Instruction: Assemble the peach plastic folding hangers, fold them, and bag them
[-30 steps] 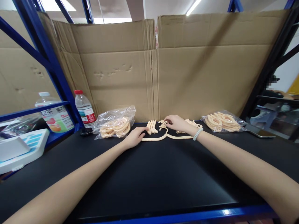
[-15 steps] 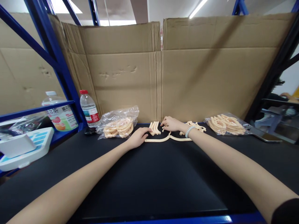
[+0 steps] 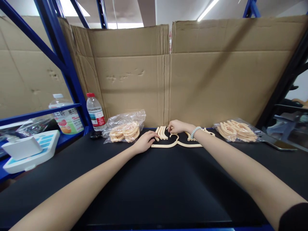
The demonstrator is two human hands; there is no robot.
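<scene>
Near the tabletop's (image 3: 168,186) far edge lies the hanger (image 3: 177,141), the left hand (image 3: 144,142) loosely open by its left end and the strips (image 3: 162,132), the right hand (image 3: 178,127) curled behind, its grip impossible to tell.

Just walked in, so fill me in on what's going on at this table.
A person is handling pale hanger pieces with bare hands. The left hand is at the left end of a row of curved pieces. The right hand reaches in just right of that row; whatever its fingers may hold is too small to tell. Nearer the person, a hook and two arms lie in a hanger shape. A clear bag of pale pieces lies on each side.
</scene>
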